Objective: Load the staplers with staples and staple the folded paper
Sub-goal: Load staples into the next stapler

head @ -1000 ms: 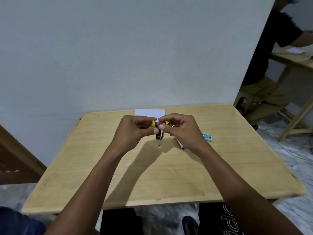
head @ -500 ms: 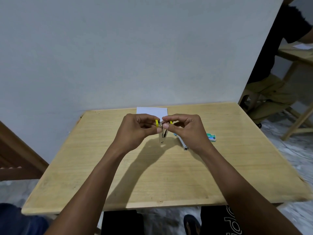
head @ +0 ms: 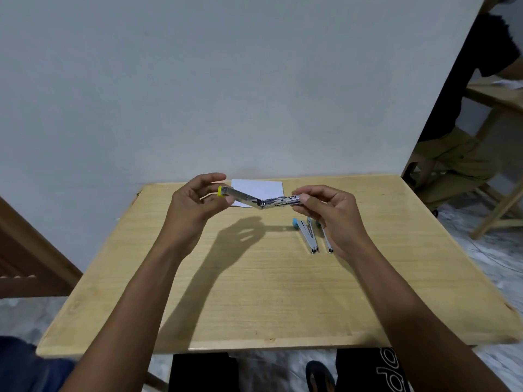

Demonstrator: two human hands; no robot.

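Small chrome stapler with a yellow end cap (head: 259, 198): held in the air above the far half of the table, swung open almost flat, its two metal arms meeting at a hinge that sags slightly at the middle. Yellow-capped arm points left, magazine arm points right.

Left hand (head: 195, 206): fingers curled around the yellow-capped end, pinching it between thumb and fingertips. Right hand (head: 329, 213): thumb and forefinger pinched on the tip of the magazine arm, other fingers loosely curled below.

Folded white paper sheet (head: 259, 188): flat on the table at its far edge, against the wall, directly behind the open stapler; partly hidden by it.

Second chrome stapler with blue end caps (head: 310, 234): lying on the table under the right hand, opened into a narrow V, partly covered by the right palm.

Light wooden table (head: 254, 292): both hands cast a shadow on it toward the near left.

Background right: a seated person in a dark top (head: 467, 114) at another wooden table (head: 498, 97).
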